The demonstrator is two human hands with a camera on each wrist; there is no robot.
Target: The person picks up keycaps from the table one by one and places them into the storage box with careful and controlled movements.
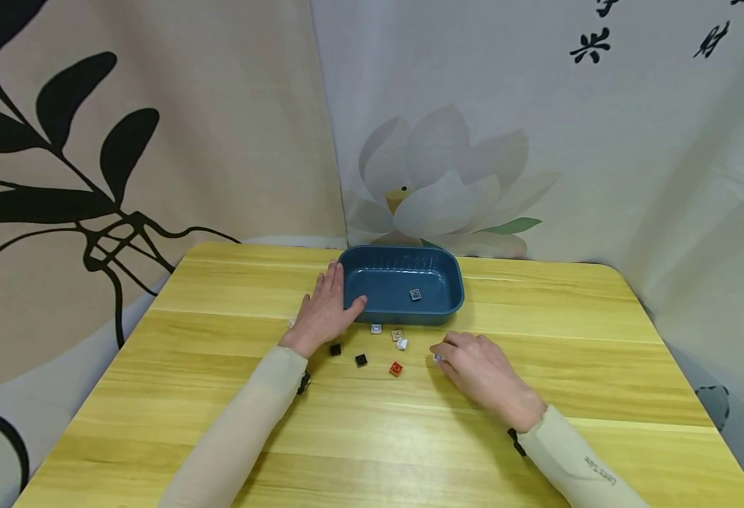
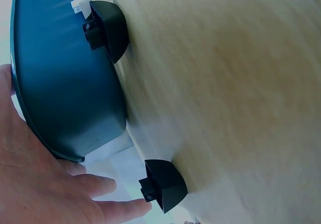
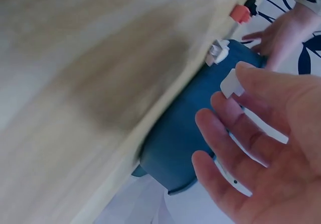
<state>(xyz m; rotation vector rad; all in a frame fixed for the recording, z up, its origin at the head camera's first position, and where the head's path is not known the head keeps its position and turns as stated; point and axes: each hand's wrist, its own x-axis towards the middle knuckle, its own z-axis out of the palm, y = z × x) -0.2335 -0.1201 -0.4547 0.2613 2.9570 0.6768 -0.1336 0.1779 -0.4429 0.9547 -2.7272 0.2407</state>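
Note:
My left hand (image 1: 324, 310) lies with fingers extended against the left end of a blue plastic basin (image 1: 404, 317), thumb over its near rim. One grey keycap (image 1: 415, 294) is inside the basin. Between thumb and forefinger, my right hand (image 1: 478, 370) pinches a white keycap (image 3: 231, 84) just above the table, right of the others. In front of the basin are a red keycap (image 1: 396, 369), two black keycaps (image 1: 361, 360) and several pale ones, one a white keycap (image 1: 401, 344). In the left wrist view a black keycap (image 2: 165, 186) shows its stem.
The wooden table (image 1: 537, 303) reaches back to a printed curtain (image 1: 448, 85) with a flower and dark leaves. A small white piece (image 1: 291, 323) is partly hidden beside my left wrist.

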